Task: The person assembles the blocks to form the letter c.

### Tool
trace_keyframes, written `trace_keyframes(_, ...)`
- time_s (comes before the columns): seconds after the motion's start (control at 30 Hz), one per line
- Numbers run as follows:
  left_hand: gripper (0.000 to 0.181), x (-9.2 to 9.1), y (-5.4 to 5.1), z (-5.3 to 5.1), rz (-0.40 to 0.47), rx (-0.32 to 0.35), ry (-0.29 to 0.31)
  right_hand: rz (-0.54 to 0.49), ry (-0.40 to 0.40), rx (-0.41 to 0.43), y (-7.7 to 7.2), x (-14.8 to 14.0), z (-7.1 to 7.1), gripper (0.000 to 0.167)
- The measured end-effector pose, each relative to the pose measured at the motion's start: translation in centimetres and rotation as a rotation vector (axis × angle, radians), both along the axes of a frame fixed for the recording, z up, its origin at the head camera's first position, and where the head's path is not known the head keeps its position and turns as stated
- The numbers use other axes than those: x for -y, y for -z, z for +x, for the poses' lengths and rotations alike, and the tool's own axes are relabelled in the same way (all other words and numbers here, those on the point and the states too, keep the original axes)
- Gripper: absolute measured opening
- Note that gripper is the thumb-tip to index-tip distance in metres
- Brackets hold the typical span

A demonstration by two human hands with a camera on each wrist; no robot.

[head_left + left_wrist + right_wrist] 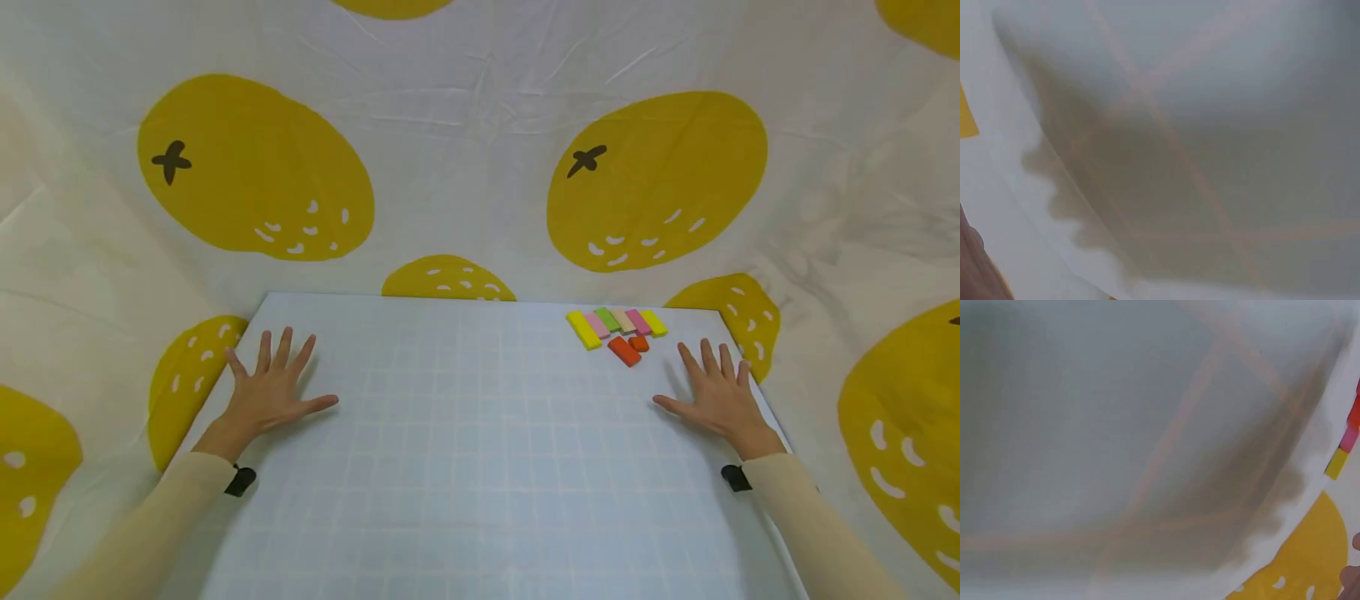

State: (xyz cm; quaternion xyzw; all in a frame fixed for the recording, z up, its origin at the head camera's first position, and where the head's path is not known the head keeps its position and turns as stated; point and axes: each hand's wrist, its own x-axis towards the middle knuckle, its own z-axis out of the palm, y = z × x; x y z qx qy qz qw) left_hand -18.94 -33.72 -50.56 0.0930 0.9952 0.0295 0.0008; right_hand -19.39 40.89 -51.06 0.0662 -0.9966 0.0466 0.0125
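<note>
In the head view my left hand (268,393) is spread with straight fingers over the left side of the white table (465,467), holding nothing. My right hand (720,398), also spread and empty, is over the right side. Just left of and beyond its fingertips lie small flat blocks: a row with a yellow block (583,331), a green block (607,319) and a pink block (638,322) among them, and in front of it a longer red block (624,351) and a small red block (639,342). The wrist views show mostly tabletop and hand shadows.
A white cloth (457,167) with large yellow fruit shapes hangs behind the table and runs down both sides. The table's back edge lies just beyond the blocks. Faint grid lines cross the tabletop. A small dark device sits at each wrist.
</note>
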Motion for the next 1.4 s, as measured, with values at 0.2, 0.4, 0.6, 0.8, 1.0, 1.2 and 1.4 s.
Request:
trace_keyframes(0.2, 0.115, -2.1, -0.3, -0.7, 0.006, 0.008, 0.015, -0.013, -0.002, -0.006, -0.3, -0.1, 0.0, 0.112)
trace_keyframes(0.4, 0.116, -4.4, -0.8, -2.1, 0.017, -0.013, 0.038, -0.036, -0.022, -0.029, -0.3, 0.3, -0.5, 0.111)
trace_keyframes(0.6, 0.117, -7.5, -1.2, -3.5, 0.03, -0.037, 0.064, -0.053, -0.019, -0.032, -0.5, 0.7, -0.9, 0.111)
trace_keyframes(0.8, 0.115, -10.6, -1.5, -4.3, 0.062, -0.024, 0.091, -0.076, 0.001, 0.005, -0.9, 1.4, -1.2, 0.111)
trace_keyframes(1.0, 0.114, -13.5, -1.9, -5.0, 0.095, -0.018, 0.109, -0.116, -0.004, -0.024, -0.9, 2.1, -1.5, 0.107)
trace_keyframes(1.2, 0.115, -16.9, -2.4, -5.5, 0.137, -0.016, 0.136, -0.229, 0.016, 0.015, -0.6, 2.7, -1.8, 0.105)
trace_keyframes(1.4, 0.114, -20.1, -2.5, -6.0, 0.16, 0.001, 0.176, -0.322, 0.054, 0.079, -0.5, 3.6, -2.4, 0.105)
